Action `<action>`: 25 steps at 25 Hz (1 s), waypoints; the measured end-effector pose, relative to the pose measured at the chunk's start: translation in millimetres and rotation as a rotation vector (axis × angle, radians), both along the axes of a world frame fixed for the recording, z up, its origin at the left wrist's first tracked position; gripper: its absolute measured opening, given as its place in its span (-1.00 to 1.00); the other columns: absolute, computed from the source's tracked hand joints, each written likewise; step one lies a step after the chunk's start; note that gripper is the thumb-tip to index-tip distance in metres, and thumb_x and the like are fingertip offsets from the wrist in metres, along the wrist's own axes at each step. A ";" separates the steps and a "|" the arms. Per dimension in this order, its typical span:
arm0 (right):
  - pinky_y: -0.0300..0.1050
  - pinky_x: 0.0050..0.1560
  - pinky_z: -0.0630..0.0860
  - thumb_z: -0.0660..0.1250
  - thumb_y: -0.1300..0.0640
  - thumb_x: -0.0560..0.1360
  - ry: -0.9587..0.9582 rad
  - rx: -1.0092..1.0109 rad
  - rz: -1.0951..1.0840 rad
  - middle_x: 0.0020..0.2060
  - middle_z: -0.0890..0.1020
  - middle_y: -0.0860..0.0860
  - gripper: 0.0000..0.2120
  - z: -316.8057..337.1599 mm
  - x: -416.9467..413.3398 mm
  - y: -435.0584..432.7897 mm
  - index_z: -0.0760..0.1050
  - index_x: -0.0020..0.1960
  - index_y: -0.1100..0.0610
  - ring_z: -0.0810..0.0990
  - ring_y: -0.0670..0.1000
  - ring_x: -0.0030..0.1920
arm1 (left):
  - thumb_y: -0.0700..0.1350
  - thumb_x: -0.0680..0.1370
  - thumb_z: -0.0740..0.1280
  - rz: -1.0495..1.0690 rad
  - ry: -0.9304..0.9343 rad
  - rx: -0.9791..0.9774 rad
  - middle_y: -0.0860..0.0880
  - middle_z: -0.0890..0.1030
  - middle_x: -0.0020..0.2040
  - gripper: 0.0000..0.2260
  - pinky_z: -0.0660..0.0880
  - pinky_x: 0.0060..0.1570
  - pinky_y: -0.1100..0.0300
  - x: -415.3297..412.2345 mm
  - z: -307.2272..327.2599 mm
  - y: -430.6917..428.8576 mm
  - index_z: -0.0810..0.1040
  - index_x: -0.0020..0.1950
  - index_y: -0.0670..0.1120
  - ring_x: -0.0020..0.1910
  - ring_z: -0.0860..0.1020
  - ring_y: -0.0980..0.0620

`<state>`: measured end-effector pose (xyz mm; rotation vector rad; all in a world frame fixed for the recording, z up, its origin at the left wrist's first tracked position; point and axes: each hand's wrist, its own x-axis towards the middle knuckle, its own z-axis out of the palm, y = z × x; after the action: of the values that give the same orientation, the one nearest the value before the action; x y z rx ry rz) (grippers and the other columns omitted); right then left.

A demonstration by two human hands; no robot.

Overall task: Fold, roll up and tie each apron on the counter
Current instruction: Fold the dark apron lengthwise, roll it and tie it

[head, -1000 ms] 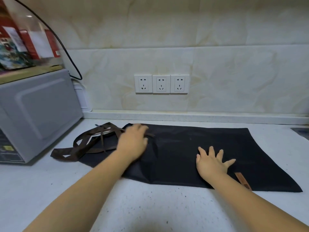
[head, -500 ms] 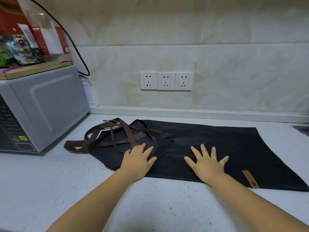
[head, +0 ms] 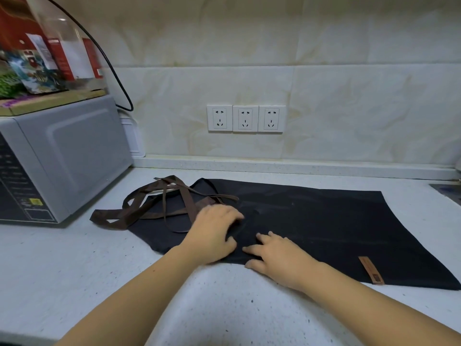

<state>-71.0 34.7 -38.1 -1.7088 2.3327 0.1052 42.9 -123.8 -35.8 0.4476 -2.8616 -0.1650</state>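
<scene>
A black apron [head: 324, 221] lies folded flat on the white counter [head: 74, 270], with a brown leather label [head: 371, 269] near its front right corner. Its brown straps [head: 154, 208] lie tangled over its left end and spill onto the counter. My left hand [head: 214, 231] rests on the apron near the front edge, fingers arched with the tips pressing the cloth, which wrinkles beside them. My right hand [head: 277, 255] lies close beside it on the front edge, fingers spread flat.
A grey microwave [head: 62, 161] stands at the left with a board and boxes on top. Three wall sockets [head: 245, 118] sit above the counter's back ledge. A black cable [head: 112, 71] hangs behind the microwave. A dark object [head: 449, 192] shows at the far right edge.
My hands have come together at the middle of the apron's front edge. The right hand slid left, and the left hand moved right and arched its fingers. The cloth now wrinkles there.
</scene>
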 end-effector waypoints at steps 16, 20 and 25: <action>-0.09 -0.14 0.51 0.20 0.14 0.43 -0.279 0.089 -0.298 -0.16 0.63 0.02 -0.83 61.6 -73.3 5.9 0.57 -0.14 0.08 0.59 0.02 -0.18 | -0.12 0.37 0.25 0.234 -0.475 0.636 -0.02 0.54 -0.18 -0.93 0.33 -0.14 0.17 -10.4 59.4 -13.4 0.48 -0.20 -0.09 -0.22 0.44 -0.02; -0.14 -0.15 0.47 0.31 0.00 0.37 -0.173 0.143 -0.450 -0.14 0.60 -0.02 -0.80 58.3 -109.2 -2.7 0.55 -0.11 0.10 0.57 -0.01 -0.17 | -0.08 0.42 0.27 0.339 -0.520 0.576 -0.06 0.60 0.06 -0.72 0.43 0.06 0.08 -30.7 65.4 -33.4 0.59 0.08 -0.09 0.01 0.55 -0.07; -0.15 -0.15 0.44 0.31 -0.18 0.35 0.076 0.158 -0.469 -0.14 0.58 -0.10 -0.72 35.2 -122.8 -2.2 0.53 -0.06 -0.03 0.57 -0.03 -0.09 | -0.14 0.61 0.14 0.341 -0.499 0.118 -0.05 0.53 0.27 -0.66 0.36 0.17 0.06 -55.2 43.4 -35.1 0.46 0.37 0.01 0.23 0.48 -0.10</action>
<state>-193.8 32.5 -2.9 -1.0698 2.6313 0.2622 -12.4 -158.9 7.6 1.1324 -3.1934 -0.1804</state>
